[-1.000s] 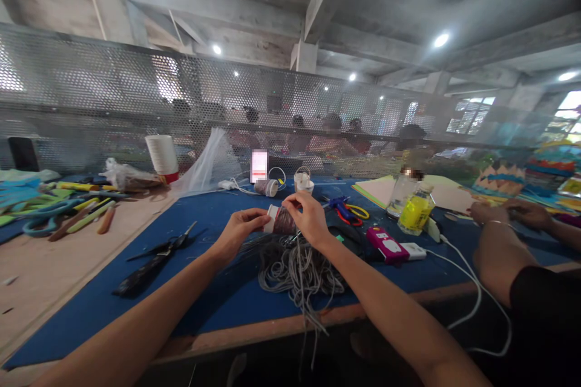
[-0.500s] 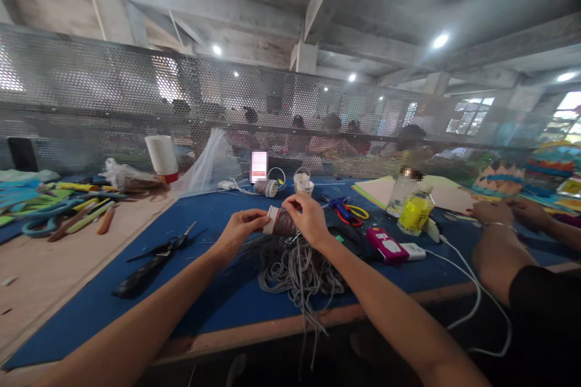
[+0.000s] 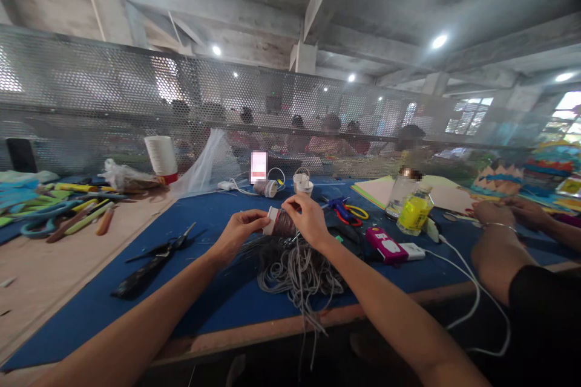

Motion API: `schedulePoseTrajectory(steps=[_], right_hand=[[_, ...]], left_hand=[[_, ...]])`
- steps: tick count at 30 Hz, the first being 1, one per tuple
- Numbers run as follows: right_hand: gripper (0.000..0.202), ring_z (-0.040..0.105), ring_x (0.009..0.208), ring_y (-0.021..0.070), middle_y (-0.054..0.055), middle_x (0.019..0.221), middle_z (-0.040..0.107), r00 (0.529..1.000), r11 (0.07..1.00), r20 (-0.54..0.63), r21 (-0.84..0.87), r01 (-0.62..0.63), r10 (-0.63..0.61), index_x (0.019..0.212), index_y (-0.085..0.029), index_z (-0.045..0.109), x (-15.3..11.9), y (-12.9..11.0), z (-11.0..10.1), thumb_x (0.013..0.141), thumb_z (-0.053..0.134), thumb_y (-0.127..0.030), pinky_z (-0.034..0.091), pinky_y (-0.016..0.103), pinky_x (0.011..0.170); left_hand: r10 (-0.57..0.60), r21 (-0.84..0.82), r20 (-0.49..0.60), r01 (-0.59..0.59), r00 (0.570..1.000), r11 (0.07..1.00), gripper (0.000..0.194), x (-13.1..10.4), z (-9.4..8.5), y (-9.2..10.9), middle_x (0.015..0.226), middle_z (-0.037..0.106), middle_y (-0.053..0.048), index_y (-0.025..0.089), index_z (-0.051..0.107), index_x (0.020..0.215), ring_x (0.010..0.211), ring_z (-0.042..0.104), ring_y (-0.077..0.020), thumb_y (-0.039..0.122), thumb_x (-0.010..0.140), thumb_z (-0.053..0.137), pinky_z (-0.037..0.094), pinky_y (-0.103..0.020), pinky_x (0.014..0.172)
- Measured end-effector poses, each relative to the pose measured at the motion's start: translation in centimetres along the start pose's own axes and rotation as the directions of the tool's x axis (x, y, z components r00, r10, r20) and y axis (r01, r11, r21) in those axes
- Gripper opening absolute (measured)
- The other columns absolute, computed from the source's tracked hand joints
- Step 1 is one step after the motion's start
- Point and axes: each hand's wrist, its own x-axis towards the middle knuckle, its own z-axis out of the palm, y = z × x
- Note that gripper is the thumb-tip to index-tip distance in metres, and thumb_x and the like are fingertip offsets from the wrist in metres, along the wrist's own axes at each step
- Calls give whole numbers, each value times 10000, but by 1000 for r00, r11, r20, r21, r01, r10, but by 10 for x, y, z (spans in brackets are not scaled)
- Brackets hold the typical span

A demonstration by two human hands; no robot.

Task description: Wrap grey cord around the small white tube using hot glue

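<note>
A white-ended spool [image 3: 282, 224] wound with brownish thread is held sideways above the blue mat [image 3: 195, 302]. My left hand [image 3: 239, 231] pinches its white end between thumb and fingers. At the other end, my right hand [image 3: 308, 217] has its fingers closed at the wound thread; whether they grip the spool itself or a strand is hidden. Below both hands lies a loose heap of grey cord [image 3: 299, 275], with ends hanging over the table's front edge. Behind the hands stand a second thread spool [image 3: 265, 188] and a white cup [image 3: 302, 182].
Black-handled pliers [image 3: 154, 260] lie left on the mat. Blue-handled snips [image 3: 341, 208], a magenta box [image 3: 385, 245], a yellow-labelled bottle [image 3: 415, 211] and a white cable [image 3: 472, 272] are right. A co-worker's hands [image 3: 494, 214] rest far right. Paper cups [image 3: 161, 157] stand back left.
</note>
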Motion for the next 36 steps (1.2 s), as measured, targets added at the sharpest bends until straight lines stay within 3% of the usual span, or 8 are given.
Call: schedulePoseTrajectory(steps=[36], right_hand=[[137, 602, 803, 140, 3, 848, 636, 1000, 999, 13, -34, -6, 7, 839, -228, 642, -2, 2, 1, 887, 559, -326, 432, 228, 715]], left_hand=[[-24, 12, 8, 24, 1000, 1000, 225, 1, 0, -3, 775, 695, -30, 188, 748, 824, 723, 583, -181, 372, 699, 719, 436, -276, 700]])
